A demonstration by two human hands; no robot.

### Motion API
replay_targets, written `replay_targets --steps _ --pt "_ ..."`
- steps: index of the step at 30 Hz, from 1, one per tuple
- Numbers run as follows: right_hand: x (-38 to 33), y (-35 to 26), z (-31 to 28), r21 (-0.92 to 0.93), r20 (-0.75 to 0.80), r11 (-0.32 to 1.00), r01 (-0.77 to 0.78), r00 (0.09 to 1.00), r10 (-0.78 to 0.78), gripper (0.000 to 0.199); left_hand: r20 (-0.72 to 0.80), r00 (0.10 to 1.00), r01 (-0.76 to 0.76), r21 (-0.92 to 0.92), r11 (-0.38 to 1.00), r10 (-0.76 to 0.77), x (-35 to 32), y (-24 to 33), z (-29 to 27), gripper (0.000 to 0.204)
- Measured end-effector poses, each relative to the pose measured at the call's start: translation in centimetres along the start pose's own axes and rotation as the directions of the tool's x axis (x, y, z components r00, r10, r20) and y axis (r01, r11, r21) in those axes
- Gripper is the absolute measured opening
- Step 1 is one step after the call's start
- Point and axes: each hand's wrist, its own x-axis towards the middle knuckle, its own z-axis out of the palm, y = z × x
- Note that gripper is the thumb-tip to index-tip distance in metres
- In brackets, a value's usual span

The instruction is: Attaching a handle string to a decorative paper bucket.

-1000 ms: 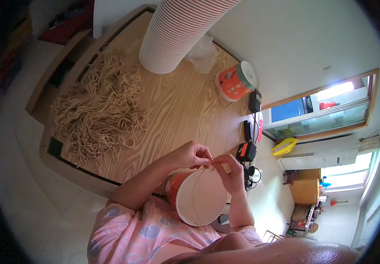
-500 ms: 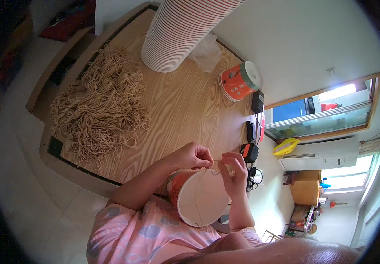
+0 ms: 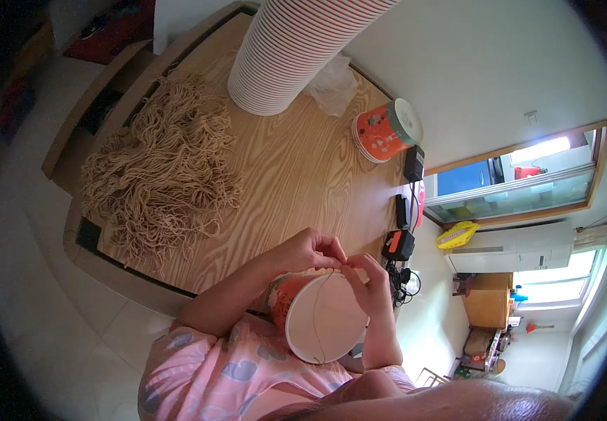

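Broadly, most of the space before the person is taken up by a wood-grained desk [image 3: 289, 189], edged with a dark strip along its left side. On its far part a tall stack of nested white tubs [image 3: 293, 59] is set, cut off by the upper edge of the view. At the left, a wide pile of beige strings [image 3: 163, 168] is heaped loosely. An orange tub [image 3: 342, 316] is kept close to the body, between the forearms, with its white mouth turned up toward the camera. Near the far right edge, a short stack of orange and green tubs [image 3: 380, 133] is placed upside down. Beside the tall stack, a crumpled translucent bag [image 3: 335, 84] is seen. Above the tub's upper rim, the left hand [image 3: 310, 251] and the right hand [image 3: 372, 284] are brought together, each closed in a pinch, their fingertips touching or nearly so. Along the right edge, a black box [image 3: 406, 245] is marked by an orange patch, and a black adapter [image 3: 414, 165] is set farther off. Smallest of all, a thin string [image 3: 317, 316] is stretched in a curve across the tub's mouth, its upper part gripped by both hands; its end is hidden by the fingers.
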Motion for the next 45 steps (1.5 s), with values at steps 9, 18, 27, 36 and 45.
replay_targets --steps 9,18,27,36,45 --pt "0.1 0.5 0.0 0.184 0.080 0.974 -0.130 0.990 0.117 0.009 -0.049 0.999 -0.017 -0.097 0.995 0.012 0.1 -0.1 0.0 0.023" --pt "0.3 1.1 0.1 0.220 0.074 0.962 -0.161 0.986 0.148 0.006 -0.065 0.998 -0.028 -0.108 0.994 0.021 0.2 -0.2 0.0 0.024" --pt "0.4 -0.3 0.2 0.101 0.007 0.986 -0.136 0.991 0.136 0.008 -0.101 0.990 -0.099 -0.039 0.994 0.094 0.1 0.0 0.1 0.026" --pt "0.4 -1.4 -0.3 -0.053 -0.057 0.997 -0.048 0.997 0.045 0.008 -0.053 0.999 -0.027 -0.456 0.890 0.003 -0.3 0.9 0.8 0.019" --pt "0.5 -1.1 -0.8 -0.188 -0.044 0.982 0.034 0.998 -0.043 0.012 -0.115 0.988 0.088 -0.130 0.988 -0.104 2.1 2.9 1.2 0.022"
